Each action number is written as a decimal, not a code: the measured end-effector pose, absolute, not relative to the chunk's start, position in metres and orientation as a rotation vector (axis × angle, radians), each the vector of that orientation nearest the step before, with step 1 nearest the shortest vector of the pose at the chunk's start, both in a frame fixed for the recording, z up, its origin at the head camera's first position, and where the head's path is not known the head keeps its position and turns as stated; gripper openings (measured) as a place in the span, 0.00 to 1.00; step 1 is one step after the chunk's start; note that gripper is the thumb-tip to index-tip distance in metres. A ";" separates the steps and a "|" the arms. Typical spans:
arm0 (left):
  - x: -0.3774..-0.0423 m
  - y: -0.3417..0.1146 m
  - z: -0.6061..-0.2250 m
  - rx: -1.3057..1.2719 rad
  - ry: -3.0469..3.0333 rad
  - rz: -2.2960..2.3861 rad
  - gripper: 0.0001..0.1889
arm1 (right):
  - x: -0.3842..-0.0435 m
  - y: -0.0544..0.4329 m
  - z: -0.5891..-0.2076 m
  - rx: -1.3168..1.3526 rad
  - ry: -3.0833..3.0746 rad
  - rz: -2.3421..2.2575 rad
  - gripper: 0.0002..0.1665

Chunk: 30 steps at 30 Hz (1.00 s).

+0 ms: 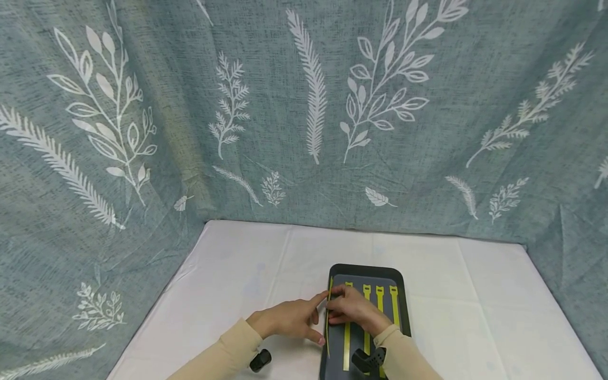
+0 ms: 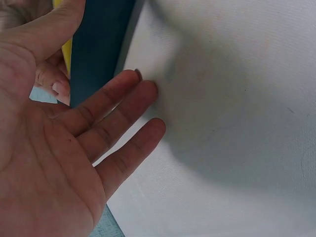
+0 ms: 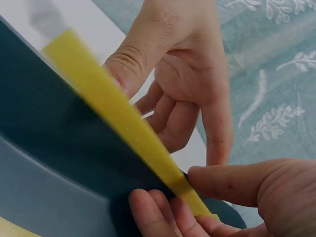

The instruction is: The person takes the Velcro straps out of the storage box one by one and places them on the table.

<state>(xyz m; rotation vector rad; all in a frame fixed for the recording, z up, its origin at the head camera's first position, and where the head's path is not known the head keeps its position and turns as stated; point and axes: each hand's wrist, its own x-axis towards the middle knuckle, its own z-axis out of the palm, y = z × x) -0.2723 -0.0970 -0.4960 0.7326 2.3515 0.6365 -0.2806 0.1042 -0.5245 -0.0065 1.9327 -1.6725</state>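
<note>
A thin yellow hook-and-loop cable tie [image 3: 126, 126] stands on edge along the left wall of a dark tray [image 1: 366, 270]. My right hand [image 1: 353, 309] pinches it between thumb and fingers near one end, inside the tray. My left hand [image 1: 292, 319] is at the tray's left side, index finger and thumb reaching to the rim by the tie. Its other fingers spread loosely in the left wrist view; whether the thumb touches the tie, I cannot tell. Several more yellow cable ties [image 1: 347, 345] lie lengthwise in the tray, partly hidden by my right hand and wrist.
White cloth [image 1: 475, 316] covers the table under and around the tray. A blue-green curtain [image 1: 332, 200] with white leaf prints hangs behind and at both sides. Black wrist cameras, such as the left one [image 1: 260, 360], sit by my sleeves.
</note>
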 end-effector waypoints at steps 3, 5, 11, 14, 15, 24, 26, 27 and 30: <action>-0.273 -0.096 -0.496 0.739 2.354 0.635 0.54 | -0.282 0.105 -0.525 0.003 1.936 -1.683 0.35; -0.273 -0.095 -0.496 0.740 2.358 0.634 0.54 | -0.283 0.105 -0.524 0.011 1.930 -1.694 0.35; -0.273 -0.093 -0.494 0.712 2.351 0.655 0.54 | -0.286 0.108 -0.527 0.050 1.851 -1.767 0.33; -0.273 -0.092 -0.493 0.695 2.347 0.670 0.54 | -0.287 0.111 -0.528 0.056 1.824 -1.802 0.32; -0.273 -0.092 -0.493 0.691 2.348 0.671 0.54 | -0.287 0.112 -0.529 0.051 1.819 -1.811 0.31; -0.273 -0.092 -0.492 0.651 2.348 0.669 0.53 | -0.286 0.120 -0.529 0.093 1.857 -1.835 0.20; -0.272 -0.092 -0.492 0.654 2.351 0.672 0.54 | -0.286 0.123 -0.527 0.104 1.856 -1.848 0.22; -0.272 -0.092 -0.492 0.656 2.352 0.673 0.54 | -0.286 0.125 -0.526 0.107 1.855 -1.857 0.23; -0.271 -0.093 -0.492 0.656 2.346 0.684 0.53 | -0.285 0.130 -0.521 0.099 1.853 -1.885 0.24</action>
